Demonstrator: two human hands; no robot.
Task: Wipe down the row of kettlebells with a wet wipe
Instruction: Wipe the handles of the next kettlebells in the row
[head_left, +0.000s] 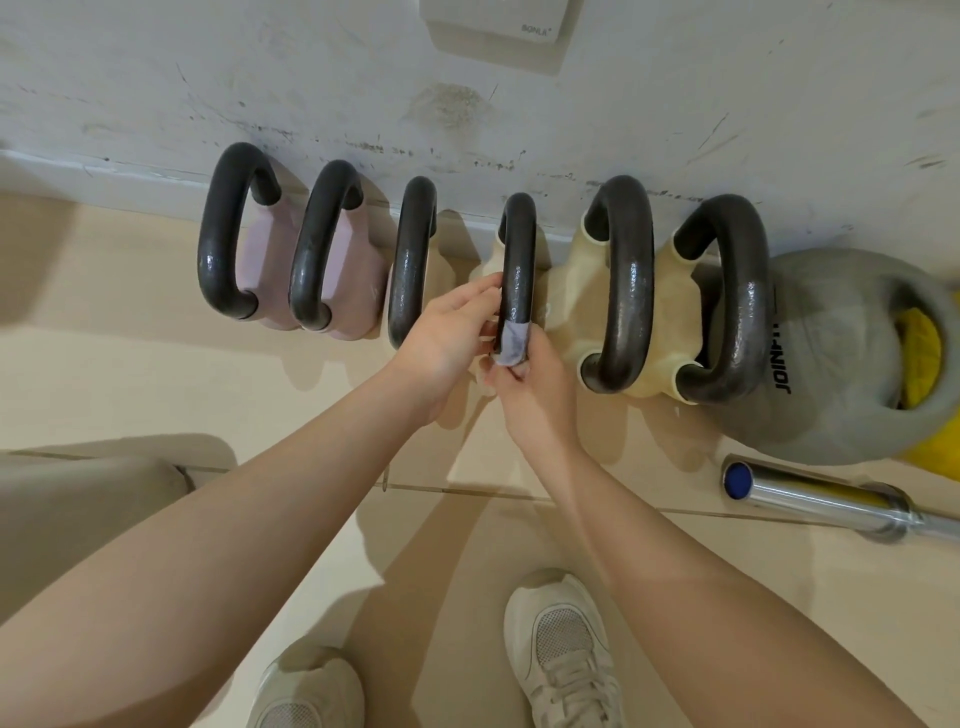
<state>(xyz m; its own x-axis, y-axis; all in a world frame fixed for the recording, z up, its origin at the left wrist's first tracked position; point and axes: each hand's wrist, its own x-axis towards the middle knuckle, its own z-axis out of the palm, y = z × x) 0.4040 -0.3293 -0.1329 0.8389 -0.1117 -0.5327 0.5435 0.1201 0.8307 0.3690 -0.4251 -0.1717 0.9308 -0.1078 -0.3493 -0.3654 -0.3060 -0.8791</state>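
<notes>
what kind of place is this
Most likely a gym or home workout corner: a row of kettlebells stands along a scuffed wall, with a steel barbell lying on the tiled floor beside them.

Six kettlebells (626, 280) stand upright in a row against the wall, dark handles up: two pink-bodied, four cream; a damp grey wet wipe (511, 343) wraps the fourth handle's (519, 260) near end
</notes>
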